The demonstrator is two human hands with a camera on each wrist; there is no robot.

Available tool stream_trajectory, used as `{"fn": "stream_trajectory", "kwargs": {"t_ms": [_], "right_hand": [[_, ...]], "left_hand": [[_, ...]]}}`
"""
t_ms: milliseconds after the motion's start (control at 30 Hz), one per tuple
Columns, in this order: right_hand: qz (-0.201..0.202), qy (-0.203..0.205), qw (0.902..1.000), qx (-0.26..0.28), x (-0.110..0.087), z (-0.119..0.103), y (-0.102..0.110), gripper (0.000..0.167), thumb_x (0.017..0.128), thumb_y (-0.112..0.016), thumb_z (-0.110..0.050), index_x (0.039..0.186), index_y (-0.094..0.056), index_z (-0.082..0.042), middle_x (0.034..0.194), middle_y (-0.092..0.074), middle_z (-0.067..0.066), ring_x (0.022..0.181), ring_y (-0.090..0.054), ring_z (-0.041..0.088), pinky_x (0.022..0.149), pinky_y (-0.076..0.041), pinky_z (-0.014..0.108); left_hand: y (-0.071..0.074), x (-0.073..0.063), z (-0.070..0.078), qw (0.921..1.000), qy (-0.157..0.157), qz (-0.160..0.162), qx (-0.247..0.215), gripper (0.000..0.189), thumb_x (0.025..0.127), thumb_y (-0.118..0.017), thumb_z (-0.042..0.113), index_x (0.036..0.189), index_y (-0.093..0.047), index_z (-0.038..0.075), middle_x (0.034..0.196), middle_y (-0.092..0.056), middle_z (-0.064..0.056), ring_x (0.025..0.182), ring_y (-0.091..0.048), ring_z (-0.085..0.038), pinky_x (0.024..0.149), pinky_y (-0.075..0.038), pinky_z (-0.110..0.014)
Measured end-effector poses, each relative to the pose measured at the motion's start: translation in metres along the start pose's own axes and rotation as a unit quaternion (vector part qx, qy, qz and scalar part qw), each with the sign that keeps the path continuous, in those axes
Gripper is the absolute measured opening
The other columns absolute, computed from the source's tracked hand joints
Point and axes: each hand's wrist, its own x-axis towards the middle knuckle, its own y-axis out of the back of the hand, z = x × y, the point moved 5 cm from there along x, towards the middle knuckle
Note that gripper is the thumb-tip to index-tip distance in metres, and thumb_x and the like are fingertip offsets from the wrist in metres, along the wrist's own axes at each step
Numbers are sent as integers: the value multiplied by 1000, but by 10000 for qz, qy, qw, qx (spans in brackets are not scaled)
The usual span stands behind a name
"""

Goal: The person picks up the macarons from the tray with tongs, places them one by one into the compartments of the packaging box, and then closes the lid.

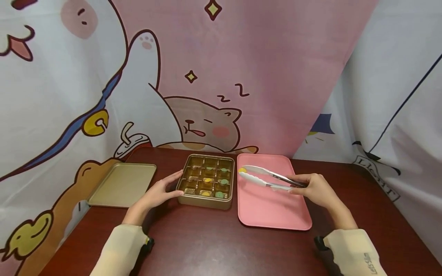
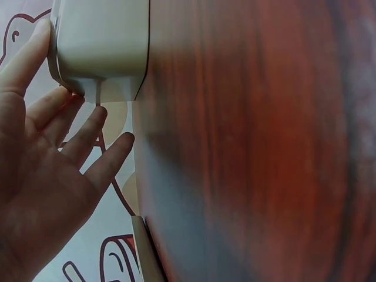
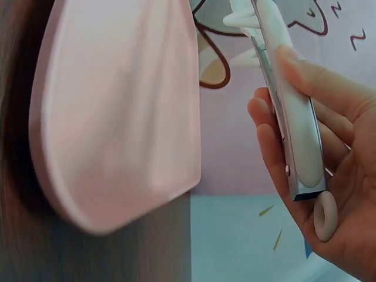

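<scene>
A gold-coloured tin [image 1: 207, 203] with a divided clear insert stands mid-table in the head view. Several green pieces [image 1: 219, 194] and yellow pieces [image 1: 205, 194] lie in its compartments. My left hand [image 1: 160, 194] touches the tin's left side, thumb at the near corner; the left wrist view shows its fingers spread and fairly straight. With my right hand [image 1: 312, 188] I grip a pair of tongs [image 3: 296, 117] by the handles. A small round yellow piece [image 1: 243, 170] sits between the tong tips, above the left edge of the pink tray [image 1: 272, 211].
A flat gold-coloured lid or tray [image 1: 122, 184] lies at the left of the dark wooden table [image 1: 203, 237]. The pink tray is to the right of the tin. A cartoon-printed cloth [image 1: 276, 76] hangs behind the table.
</scene>
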Motion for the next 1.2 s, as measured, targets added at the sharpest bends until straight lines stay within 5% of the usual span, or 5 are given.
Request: {"fn": "stream_trajectory", "kwargs": {"t_ms": [600, 933, 1200], "right_hand": [[-477, 550, 9930, 927, 12, -60, -42, 45, 79, -84, -14, 121, -73, -7, 106, -76, 11, 80, -67, 9, 70, -57, 21], [-548, 900, 9910, 826, 27, -95, -70, 42, 77, -86, -16, 118, -76, -10, 94, -78, 5, 67, -58, 5, 59, -48, 21], [-608, 1141, 9887, 754, 34, -109, -87, 39, 78, -85, -18, 115, -77, -11, 99, -79, 5, 79, -66, 5, 71, -52, 21]], "left_hand": [[-1, 0, -3, 9999, 79, -44, -47, 78, 90, -74, 29, 154, -36, 5, 162, -32, -15, 149, -30, -40, 115, -30, -62], [0, 0, -2, 9999, 34, -61, -143, 78, 90, -74, 28, 154, -37, 3, 162, -32, -17, 149, -29, -40, 116, -28, -62], [0, 1, -2, 9999, -7, -25, -126, 77, 90, -74, 27, 153, -38, 2, 161, -33, -16, 149, -30, -40, 116, -29, -61]]}}
